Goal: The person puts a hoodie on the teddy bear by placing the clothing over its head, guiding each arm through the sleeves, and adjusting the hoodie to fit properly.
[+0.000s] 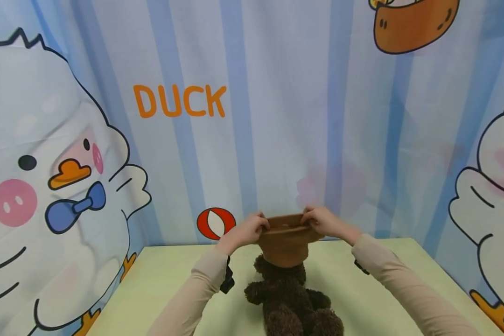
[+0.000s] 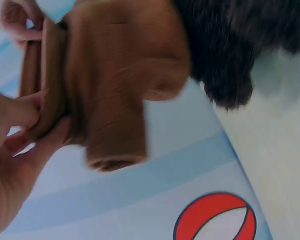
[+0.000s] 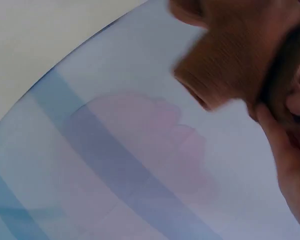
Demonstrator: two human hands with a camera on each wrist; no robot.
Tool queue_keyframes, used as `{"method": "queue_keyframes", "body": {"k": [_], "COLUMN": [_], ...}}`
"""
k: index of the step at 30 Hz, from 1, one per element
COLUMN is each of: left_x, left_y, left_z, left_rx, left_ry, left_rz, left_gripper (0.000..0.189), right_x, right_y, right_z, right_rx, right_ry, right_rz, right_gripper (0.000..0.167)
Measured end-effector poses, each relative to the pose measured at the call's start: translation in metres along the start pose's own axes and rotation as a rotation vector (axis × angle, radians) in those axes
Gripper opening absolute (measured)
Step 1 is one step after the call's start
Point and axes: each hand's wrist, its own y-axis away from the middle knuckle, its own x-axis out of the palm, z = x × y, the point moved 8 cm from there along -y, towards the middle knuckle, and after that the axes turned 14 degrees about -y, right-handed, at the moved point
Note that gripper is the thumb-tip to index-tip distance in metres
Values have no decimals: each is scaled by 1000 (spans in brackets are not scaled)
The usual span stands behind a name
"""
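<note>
A dark brown plush bear (image 1: 283, 294) lies on the table, its head covered in part by a small brown doll's sweater (image 1: 285, 252). My left hand (image 1: 245, 230) pinches one side of the sweater's hem, thumb and fingers on the cloth. At the opposite side, my right hand (image 1: 324, 221) pinches the same hem, which is held spread between both hands. A short sleeve (image 2: 117, 135) hangs from the sweater in the left wrist view. The other sleeve (image 3: 207, 70) shows in the right wrist view. The bear's face is hidden from the head view.
The pale yellow-green table (image 1: 172, 275) ends at the back against a blue striped curtain (image 1: 277, 116) printed with ducks. A red and white ball (image 1: 228, 217) is printed low on the curtain, left of the hands.
</note>
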Motion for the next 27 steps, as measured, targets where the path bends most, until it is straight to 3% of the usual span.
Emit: {"method": "queue_keyframes", "body": {"k": [4, 7, 10, 12, 14, 18, 22, 25, 27], "left_x": [4, 22, 48, 66, 85, 113, 133, 145, 151], "left_y": [-7, -1, 12, 22, 30, 43, 51, 55, 57], "left_z": [13, 19, 24, 27, 33, 47, 58, 57, 55], "left_rx": [-29, -32, -15, -3, -14, -98, -187, -185, -168], "left_ry": [-231, -374, -411, -418, -404, -342, -247, -219, -221], "left_rz": [-116, -133, -103, -74, -31, 61, 121, 152, 163], "left_gripper": [24, 20, 19, 19, 19, 16, 14, 13, 13], "right_x": [3, 26, 58, 79, 96, 124, 143, 151, 154], "right_y": [-12, -10, 0, 9, 16, 24, 32, 41, 45], "right_z": [-11, -24, -37, -43, -48, -58, -67, -73, -75], "right_rx": [-19, -44, -59, -37, 4, 107, 207, 299, 329], "right_ry": [215, 440, 575, 573, 501, 410, 379, 292, 298], "right_rz": [-76, -31, 52, 117, 171, 253, 298, 303, 295], "right_gripper": [21, 31, 34, 33, 32, 33, 34, 39, 44]}}
